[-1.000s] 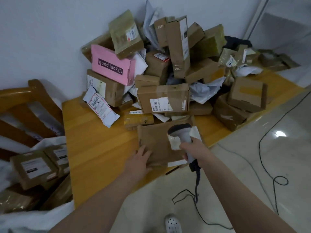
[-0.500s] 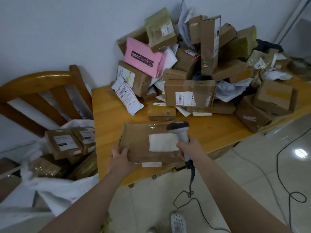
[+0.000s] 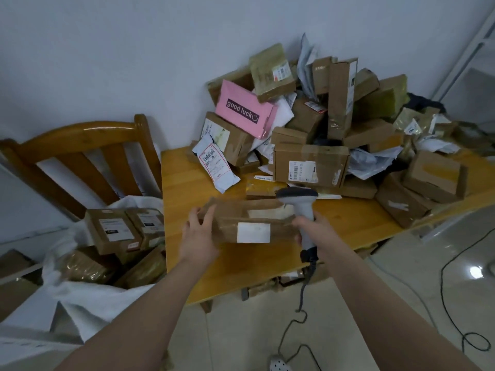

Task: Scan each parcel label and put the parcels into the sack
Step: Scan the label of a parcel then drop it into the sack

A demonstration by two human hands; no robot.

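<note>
A wooden tabletop (image 3: pixel 184 188) is seen against a pale wall, and its far half is covered by a heap of parcels (image 3: pixel 310 167), mostly brown cartons and grey mailing bags. A pink box (image 3: pixel 243 108) printed "good luck" is lodged high on the heap's left side. To the left of the tabletop a wooden chair (image 3: pixel 80 137) is placed, and in front of it a white sack (image 3: pixel 80 295) is held open, touching the tabletop's left edge. Several brown parcels are already lodged in the sack (two labelled cartons (image 3: pixel 112 228) lie uppermost).

A flat brown parcel (image 3: pixel 241 218) is held over the near part of the tabletop, between heap and front edge; whether its underside touches the wood cannot be told, as it is blurred. Its left end is gripped by the left hand (image 3: pixel 198 236), the fingers curled over the far edge. A white label (image 3: pixel 253 232) is turned up on its near face.

The grey handle of a barcode scanner (image 3: pixel 302 207) is clasped by the right hand (image 3: pixel 313 231), at the parcel's right end. The dark scanner head is raised above the parcel's far right corner. A cable (image 3: pixel 302 303) is trailed from the handle down to the tiled floor (image 3: pixel 375 317).
</note>
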